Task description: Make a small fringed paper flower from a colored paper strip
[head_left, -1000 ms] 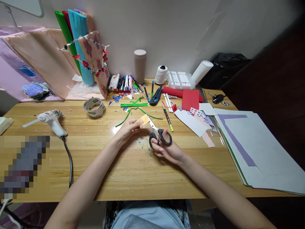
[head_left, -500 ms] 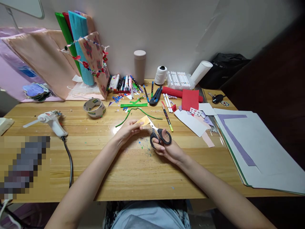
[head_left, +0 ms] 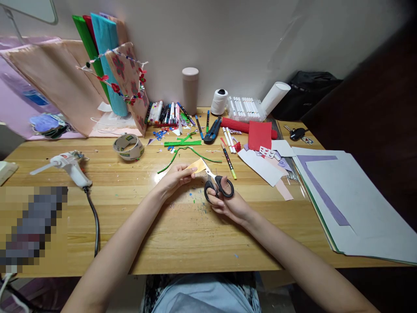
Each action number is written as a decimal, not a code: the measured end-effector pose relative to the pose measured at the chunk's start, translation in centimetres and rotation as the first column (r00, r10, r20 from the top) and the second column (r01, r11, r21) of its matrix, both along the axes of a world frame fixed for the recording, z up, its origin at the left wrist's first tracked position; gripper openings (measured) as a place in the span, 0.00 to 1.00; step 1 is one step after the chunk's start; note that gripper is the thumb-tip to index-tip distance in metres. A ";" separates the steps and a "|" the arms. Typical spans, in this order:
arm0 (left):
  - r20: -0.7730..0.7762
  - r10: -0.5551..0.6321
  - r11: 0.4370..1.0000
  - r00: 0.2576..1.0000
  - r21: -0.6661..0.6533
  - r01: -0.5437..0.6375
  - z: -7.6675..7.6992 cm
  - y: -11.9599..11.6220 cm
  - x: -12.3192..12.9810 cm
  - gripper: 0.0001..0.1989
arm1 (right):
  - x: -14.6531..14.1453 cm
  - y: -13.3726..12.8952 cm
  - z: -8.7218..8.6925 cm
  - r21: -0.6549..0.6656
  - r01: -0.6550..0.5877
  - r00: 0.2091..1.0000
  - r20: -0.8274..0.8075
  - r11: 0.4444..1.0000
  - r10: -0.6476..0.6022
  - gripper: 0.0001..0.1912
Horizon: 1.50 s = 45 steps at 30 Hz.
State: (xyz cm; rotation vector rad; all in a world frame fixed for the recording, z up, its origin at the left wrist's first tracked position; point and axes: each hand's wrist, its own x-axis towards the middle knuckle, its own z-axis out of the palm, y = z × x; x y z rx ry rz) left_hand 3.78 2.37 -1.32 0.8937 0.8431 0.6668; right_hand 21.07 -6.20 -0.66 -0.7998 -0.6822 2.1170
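Near the middle of the desk, my left hand (head_left: 176, 178) pinches a small yellow-orange paper piece (head_left: 197, 165) between thumb and fingers. My right hand (head_left: 228, 202) has its thumb and fingers through the black handles of the scissors (head_left: 224, 186). The scissor blades point up and left, and their tips are at the right edge of the yellow paper. A bent green stem (head_left: 172, 160) lies just beyond my left hand. Small coloured scraps dot the wood beneath both hands.
A glue gun (head_left: 73, 169) with its cord and a tape roll (head_left: 128, 147) are on the left. Markers, a box cutter (head_left: 213, 131), a white thread spool (head_left: 219, 102) and a bottle (head_left: 190, 91) stand or lie behind. Red paper (head_left: 259, 135) and large white sheets (head_left: 365, 195) are right.
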 end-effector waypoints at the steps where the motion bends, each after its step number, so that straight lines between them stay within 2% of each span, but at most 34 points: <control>1: 0.001 0.002 1.000 1.000 -0.001 -0.002 0.0 0.0 0.0 0.12 | 0.0 0.0 0.0 0.000 0.011 1.000 0.007 1.000 -0.011 0.33; 9: -0.020 -0.027 1.000 0.999 -0.010 0.027 0.0 -0.2 0.4 0.12 | 0.4 0.5 0.2 0.000 0.158 0.987 0.025 0.987 -0.158 0.30; 12: -0.085 -0.066 0.996 0.994 0.059 0.071 0.2 -0.4 0.5 0.14 | 0.8 0.9 0.4 0.104 0.258 0.946 0.176 0.961 -0.273 0.25; 16: -0.212 -0.125 0.974 0.969 0.162 0.161 1.1 -1.1 0.8 0.16 | 1.6 1.5 0.3 0.250 0.340 0.818 0.398 0.907 -0.416 0.18; 21: -0.393 -0.137 0.935 0.909 0.251 0.249 2.0 -1.9 1.3 0.16 | 2.3 1.9 -0.1 0.388 0.287 0.683 0.558 0.876 -0.471 0.18; 26: -0.389 -0.137 0.935 0.911 0.252 0.248 1.5 -1.9 1.6 0.18 | 2.5 2.0 0.2 0.385 0.254 0.651 0.610 0.887 -0.451 0.18; 28: -0.393 -0.086 0.944 0.915 0.262 0.201 1.2 -1.5 1.4 0.20 | 2.6 2.0 0.5 0.377 0.275 0.642 0.613 0.884 -0.461 0.18; 30: -0.431 0.021 0.929 0.902 0.342 0.142 1.0 -1.1 1.0 0.22 | 2.9 2.1 0.7 0.375 0.296 0.643 0.602 0.878 -0.474 0.18; 32: -0.511 0.153 0.886 0.846 0.449 0.111 0.9 -0.7 0.4 0.24 | 3.2 2.3 0.8 0.365 0.318 0.663 0.574 0.875 -0.480 0.18; 33: -0.566 0.220 0.858 0.794 0.499 0.118 0.9 -0.5 0.1 0.25 | 3.3 2.3 0.8 0.349 0.326 0.681 0.557 0.878 -0.475 0.18; 36: -0.715 0.397 0.769 0.576 0.601 0.217 1.1 -0.3 -0.5 0.27 | 3.6 2.4 0.6 0.274 0.343 0.749 0.498 0.898 -0.438 0.18; 38: -0.754 0.460 0.738 0.470 0.618 0.270 1.3 -0.3 -0.7 0.27 | 3.7 2.5 0.6 0.240 0.347 0.784 0.456 0.907 -0.421 0.18; 45: -0.808 0.450 0.759 0.381 0.570 0.314 1.4 -0.2 -0.7 0.23 | 3.8 2.4 0.4 0.262 0.359 0.794 0.419 0.896 -0.441 0.16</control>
